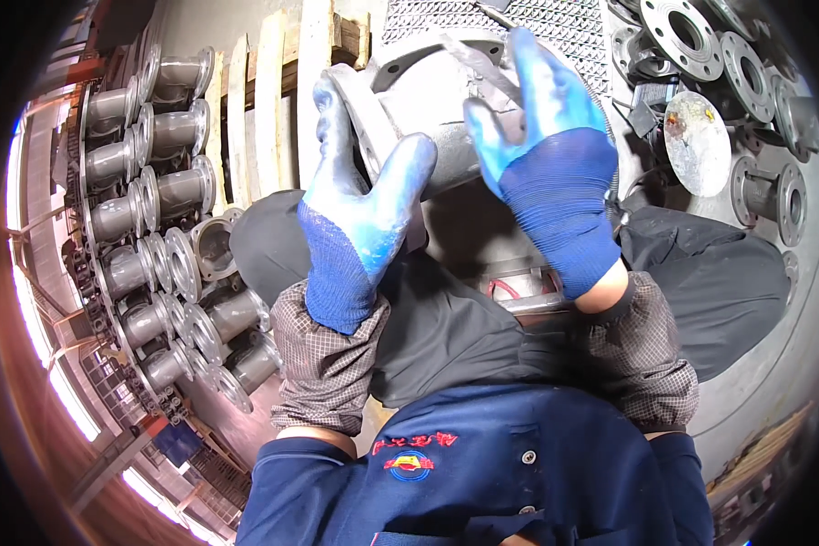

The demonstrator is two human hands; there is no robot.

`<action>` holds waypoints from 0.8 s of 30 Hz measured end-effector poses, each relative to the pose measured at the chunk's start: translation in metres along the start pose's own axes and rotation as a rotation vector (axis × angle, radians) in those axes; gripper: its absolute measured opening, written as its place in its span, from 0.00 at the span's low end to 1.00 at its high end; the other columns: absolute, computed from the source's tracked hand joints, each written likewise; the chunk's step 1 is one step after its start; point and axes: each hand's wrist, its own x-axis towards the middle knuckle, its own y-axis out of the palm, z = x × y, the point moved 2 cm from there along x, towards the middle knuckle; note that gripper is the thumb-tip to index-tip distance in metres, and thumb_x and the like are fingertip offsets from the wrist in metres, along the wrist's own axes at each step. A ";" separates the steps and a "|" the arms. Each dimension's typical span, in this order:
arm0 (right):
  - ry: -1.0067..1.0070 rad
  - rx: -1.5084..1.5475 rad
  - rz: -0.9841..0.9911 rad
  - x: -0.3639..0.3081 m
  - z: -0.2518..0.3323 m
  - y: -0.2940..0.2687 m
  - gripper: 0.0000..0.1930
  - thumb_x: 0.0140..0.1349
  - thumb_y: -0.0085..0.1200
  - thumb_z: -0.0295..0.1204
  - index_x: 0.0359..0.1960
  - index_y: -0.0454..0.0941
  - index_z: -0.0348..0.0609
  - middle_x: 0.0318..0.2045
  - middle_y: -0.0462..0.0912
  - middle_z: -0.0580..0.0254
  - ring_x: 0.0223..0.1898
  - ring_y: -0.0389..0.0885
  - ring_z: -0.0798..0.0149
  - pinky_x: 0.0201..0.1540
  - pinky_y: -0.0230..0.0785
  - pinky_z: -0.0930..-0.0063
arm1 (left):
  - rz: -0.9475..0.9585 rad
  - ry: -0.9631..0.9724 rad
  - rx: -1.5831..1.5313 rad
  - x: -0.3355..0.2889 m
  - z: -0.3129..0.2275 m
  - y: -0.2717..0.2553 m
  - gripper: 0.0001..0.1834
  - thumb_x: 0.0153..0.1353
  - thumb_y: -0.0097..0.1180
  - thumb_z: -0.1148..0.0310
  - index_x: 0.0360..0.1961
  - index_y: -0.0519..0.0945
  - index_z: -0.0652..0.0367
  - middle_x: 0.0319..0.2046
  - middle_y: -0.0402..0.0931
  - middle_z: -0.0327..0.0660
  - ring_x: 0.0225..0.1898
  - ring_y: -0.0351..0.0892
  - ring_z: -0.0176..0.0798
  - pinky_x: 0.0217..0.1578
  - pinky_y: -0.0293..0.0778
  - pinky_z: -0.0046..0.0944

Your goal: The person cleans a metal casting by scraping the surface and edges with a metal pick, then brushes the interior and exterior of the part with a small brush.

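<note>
A grey metal flanged pipe fitting (441, 118) lies in front of me between my knees. My left hand (359, 182), in a blue coated glove, is closed around its near-left flange (359, 118), with the thumb toward the pipe body. Above the fitting's right side, my right hand (551, 127) wears a matching glove. Between its thumb and fingers sits a flat grey strip (480, 65), angled across the fitting; its exact kind is unclear. The far flange (400, 65) shows bolt holes. Part of the fitting's right side is hidden by my right hand.
Several flanged pipe pieces (177, 132) stand in rows at left, beside a wooden pallet (268, 109). More flanged fittings (769, 200) and a stained round disc (697, 143) lie at right. A patterned metal mesh (555, 27) is beyond the fitting. Something with a red part (503, 289) sits below.
</note>
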 end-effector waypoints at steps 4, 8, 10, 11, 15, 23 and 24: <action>-0.029 -0.038 0.007 0.003 0.006 -0.006 0.38 0.46 0.65 0.46 0.59 0.67 0.45 0.45 0.76 0.51 0.41 0.78 0.52 0.41 0.73 0.63 | 0.048 -0.123 -0.062 -0.002 0.000 -0.005 0.46 0.53 0.63 0.63 0.66 0.52 0.71 0.64 0.56 0.60 0.64 0.59 0.45 0.60 0.59 0.36; -0.029 -0.074 0.100 0.002 -0.001 0.003 0.41 0.46 0.61 0.54 0.60 0.63 0.48 0.50 0.73 0.52 0.46 0.75 0.51 0.40 0.73 0.54 | 0.033 -0.096 -0.111 0.000 0.003 0.003 0.46 0.53 0.63 0.64 0.66 0.51 0.70 0.63 0.57 0.60 0.63 0.60 0.44 0.59 0.61 0.36; -0.042 -0.075 0.087 0.001 -0.008 -0.001 0.41 0.48 0.59 0.55 0.61 0.63 0.47 0.51 0.74 0.51 0.46 0.76 0.49 0.43 0.72 0.53 | 0.015 -0.193 -0.197 0.000 -0.002 0.003 0.45 0.53 0.63 0.64 0.66 0.51 0.70 0.63 0.57 0.60 0.63 0.61 0.44 0.59 0.62 0.36; -0.031 -0.034 0.099 0.003 -0.007 -0.008 0.40 0.49 0.59 0.55 0.61 0.63 0.47 0.50 0.74 0.50 0.46 0.76 0.48 0.44 0.71 0.53 | 0.010 -0.228 -0.215 0.000 -0.003 0.000 0.45 0.53 0.63 0.65 0.66 0.52 0.71 0.63 0.57 0.59 0.63 0.61 0.43 0.58 0.62 0.36; -0.123 0.118 0.072 -0.001 -0.022 -0.033 0.28 0.55 0.57 0.42 0.57 0.68 0.46 0.43 0.77 0.51 0.41 0.77 0.48 0.41 0.72 0.60 | 0.019 -0.210 -0.199 0.002 -0.004 -0.003 0.45 0.53 0.63 0.65 0.66 0.52 0.71 0.63 0.57 0.59 0.62 0.62 0.42 0.58 0.62 0.36; -0.328 0.155 0.287 -0.022 -0.021 -0.052 0.23 0.48 0.55 0.20 0.49 0.79 0.49 0.30 0.80 0.57 0.29 0.78 0.57 0.33 0.71 0.69 | 0.070 -0.328 -0.334 -0.001 0.001 -0.006 0.44 0.53 0.63 0.66 0.66 0.52 0.71 0.63 0.57 0.57 0.61 0.63 0.41 0.57 0.63 0.35; -0.379 0.107 0.278 -0.021 -0.020 -0.052 0.23 0.48 0.55 0.20 0.49 0.79 0.50 0.31 0.80 0.57 0.29 0.78 0.57 0.33 0.71 0.68 | 0.056 -0.256 -0.320 0.000 0.001 -0.006 0.44 0.53 0.63 0.67 0.66 0.52 0.71 0.63 0.57 0.57 0.61 0.63 0.41 0.57 0.63 0.35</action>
